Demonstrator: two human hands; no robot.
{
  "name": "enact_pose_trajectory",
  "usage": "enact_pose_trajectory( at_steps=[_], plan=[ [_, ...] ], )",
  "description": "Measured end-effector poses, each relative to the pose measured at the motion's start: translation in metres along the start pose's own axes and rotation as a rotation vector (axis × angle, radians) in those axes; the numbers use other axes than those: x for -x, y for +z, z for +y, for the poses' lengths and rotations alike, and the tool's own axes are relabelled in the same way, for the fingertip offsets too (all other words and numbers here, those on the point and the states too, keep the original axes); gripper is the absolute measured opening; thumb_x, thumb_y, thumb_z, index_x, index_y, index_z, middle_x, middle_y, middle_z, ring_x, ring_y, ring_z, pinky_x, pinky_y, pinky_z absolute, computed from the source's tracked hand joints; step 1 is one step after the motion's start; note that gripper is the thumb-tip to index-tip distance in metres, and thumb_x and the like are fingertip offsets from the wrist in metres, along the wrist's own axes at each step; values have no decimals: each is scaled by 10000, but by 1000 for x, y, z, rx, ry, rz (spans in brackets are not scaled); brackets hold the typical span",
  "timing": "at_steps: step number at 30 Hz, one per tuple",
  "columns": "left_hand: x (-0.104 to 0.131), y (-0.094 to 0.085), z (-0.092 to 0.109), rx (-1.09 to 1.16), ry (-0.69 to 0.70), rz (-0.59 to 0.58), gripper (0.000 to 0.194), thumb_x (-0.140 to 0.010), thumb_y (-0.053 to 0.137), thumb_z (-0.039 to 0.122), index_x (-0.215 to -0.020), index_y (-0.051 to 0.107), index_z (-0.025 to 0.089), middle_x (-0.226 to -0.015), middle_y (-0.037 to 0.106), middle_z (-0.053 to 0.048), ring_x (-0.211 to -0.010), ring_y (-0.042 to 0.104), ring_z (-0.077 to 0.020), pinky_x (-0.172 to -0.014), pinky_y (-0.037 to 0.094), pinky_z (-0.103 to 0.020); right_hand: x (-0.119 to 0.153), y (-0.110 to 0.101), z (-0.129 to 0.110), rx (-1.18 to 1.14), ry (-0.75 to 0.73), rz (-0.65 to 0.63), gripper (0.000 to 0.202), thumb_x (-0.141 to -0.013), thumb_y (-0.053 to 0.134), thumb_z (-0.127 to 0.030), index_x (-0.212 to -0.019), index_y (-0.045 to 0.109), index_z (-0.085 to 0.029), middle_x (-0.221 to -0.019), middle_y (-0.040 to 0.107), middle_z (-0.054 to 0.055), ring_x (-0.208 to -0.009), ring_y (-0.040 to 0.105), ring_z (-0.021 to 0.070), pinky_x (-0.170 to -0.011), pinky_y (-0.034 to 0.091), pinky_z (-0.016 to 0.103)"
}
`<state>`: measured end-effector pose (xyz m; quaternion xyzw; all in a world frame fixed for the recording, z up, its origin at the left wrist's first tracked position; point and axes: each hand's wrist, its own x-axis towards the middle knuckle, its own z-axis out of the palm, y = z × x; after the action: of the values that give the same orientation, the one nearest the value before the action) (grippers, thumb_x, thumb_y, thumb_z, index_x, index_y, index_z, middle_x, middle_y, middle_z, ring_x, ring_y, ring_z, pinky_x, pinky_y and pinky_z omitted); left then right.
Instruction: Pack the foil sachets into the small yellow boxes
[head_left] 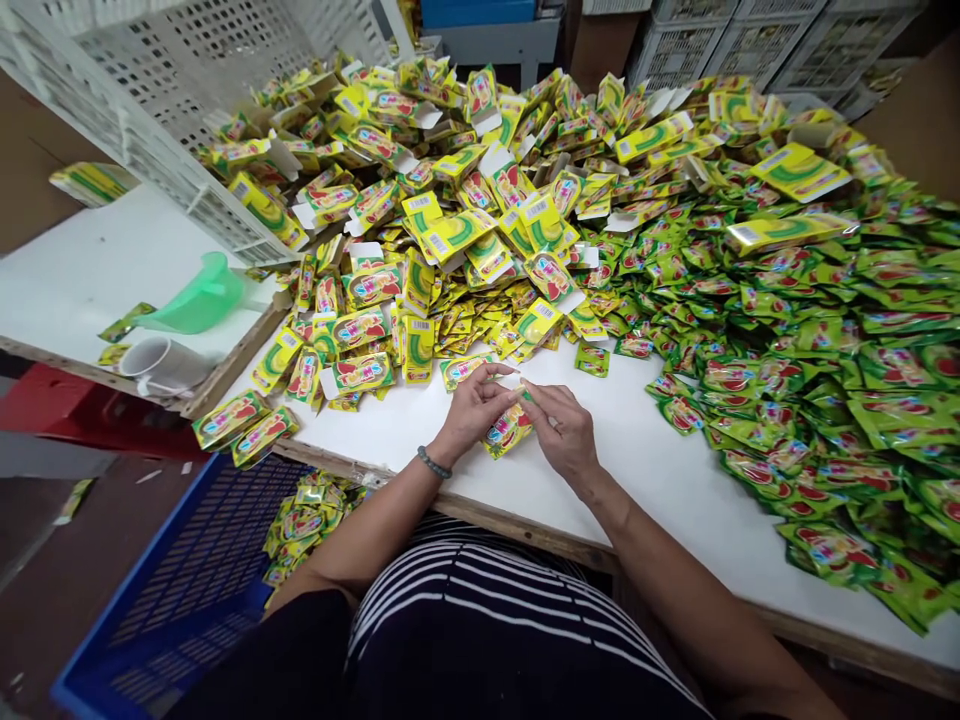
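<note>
Near the table's front edge, a small yellow-and-green printed box (508,432) is held between both hands. My left hand (474,408), with a beaded bracelet at the wrist, pinches its upper end from the left. From the right, my right hand (559,425) closes thumb and fingers on the same end. The fingers partly hide the top of the box, so I cannot tell whether its flap is up or folded. Just beyond the hands lie another flat box (465,370) and a single green sachet (592,360).
Printed boxes (457,235) heap up at the back, with green sachets (825,400) piled on the right. A white crate (225,215) tilts at left beside a green scoop (199,300) and white mug (161,365). A blue basket (172,580) stands below the table edge.
</note>
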<state>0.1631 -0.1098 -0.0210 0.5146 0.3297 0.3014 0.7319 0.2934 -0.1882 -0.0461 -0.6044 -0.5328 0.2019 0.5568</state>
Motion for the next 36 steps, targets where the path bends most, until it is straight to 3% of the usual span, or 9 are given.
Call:
enact_pose_trajectory(
  at_steps=[5,10,14,19,24,27,29,32,36],
  plan=[
    [5,0,9,-55,13,-65,567,-674,780,419,-1098,510,156,-669,646,29,-532,544,-65,-529,372,-183,-5,-12,1,-421,310,-102,278,-844,617,-437,-1011,754,-262,-1055,734,23,-966,656,200,-862,521,351],
    [11,-2,14,-148,44,-146,555,-716,748,413,-1144,519,143,-687,648,10,-568,564,-81,-549,379,-200,-10,-25,0,-455,368,-165,236,-720,737,-426,-885,781,-264,-871,753,22,-771,642,161,-724,532,323],
    [16,-4,11,-155,29,-154,531,-724,746,411,-1133,540,144,-700,655,-8,-558,556,-82,-532,373,-201,-10,-28,2,-429,364,-210,230,-701,744,-435,-845,784,-261,-880,758,40,-772,647,171,-707,534,334],
    [17,-4,5,-112,8,-116,517,-710,758,420,-1096,556,142,-686,646,-3,-538,532,-70,-516,363,-192,-7,-26,0,-323,279,-226,236,-779,681,-425,-905,779,-251,-940,752,51,-869,676,201,-790,538,363],
    [16,4,0,-47,17,9,508,-694,762,428,-1062,547,152,-585,572,59,-444,418,-36,-456,293,-172,-1,-17,-15,-83,35,-124,278,-874,545,-351,-1025,753,-243,-986,735,71,-919,665,209,-827,529,369],
    [19,1,3,-89,18,62,515,-707,741,433,-1084,525,157,-578,560,70,-421,368,-34,-446,278,-172,4,-8,-19,24,-112,-132,322,-888,517,-326,-1117,716,-218,-1026,726,96,-950,648,224,-850,520,394],
    [25,-13,14,-242,10,55,483,-727,712,434,-1080,538,154,-576,565,59,-440,398,-51,-463,298,-180,6,-3,-17,75,-184,-204,299,-896,515,-328,-1079,726,-222,-1008,733,88,-941,641,224,-855,514,403],
    [38,-55,44,-705,-28,-4,353,-750,669,406,-1003,619,166,-556,585,31,-474,469,-94,-485,316,-203,-2,-3,-2,177,-207,-230,279,-895,530,-361,-1046,727,-232,-1022,734,80,-967,630,236,-881,499,421],
    [54,-106,87,-1388,-129,63,261,-713,664,318,-950,698,212,-729,708,-36,-637,617,-192,-585,408,-256,-29,-27,39,454,-34,87,397,-916,456,-370,-1196,650,-167,-1165,674,161,-1097,577,293,-974,426,495]
  ],
)
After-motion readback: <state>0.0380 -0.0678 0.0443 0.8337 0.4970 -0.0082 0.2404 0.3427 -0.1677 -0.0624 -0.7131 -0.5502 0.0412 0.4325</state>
